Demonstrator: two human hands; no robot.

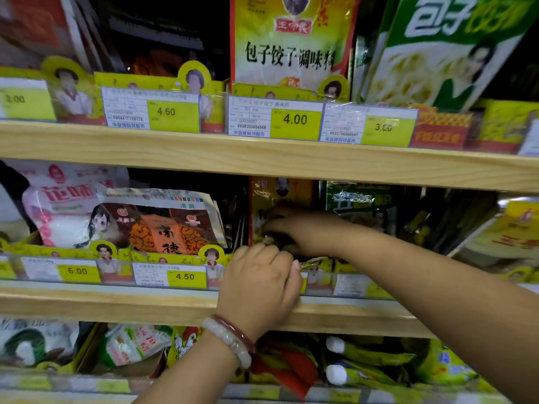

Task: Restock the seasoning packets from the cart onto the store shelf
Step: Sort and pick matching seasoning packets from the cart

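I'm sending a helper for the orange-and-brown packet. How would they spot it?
On the middle wooden shelf, look left of both hands, above the 4.50 price tag. The orange-and-brown packet leans there, showing a cartoon girl, unlike the pink-and-white bag at its left.

The right hand [287, 228] reaches into the middle shelf [145, 304], and its fingers [269, 224] are in shadow against a yellow packet [280, 196], so whether they pinch it cannot be told. The left hand [259, 282] shows only its back; its fingers curl out of sight over the shelf's front rail. It covers 1 price tag [303, 282], whose number is hidden. The far-left tag [26, 100] is blurred, its first digit unreadable. The green packet [455, 45] is cut off by the top edge.
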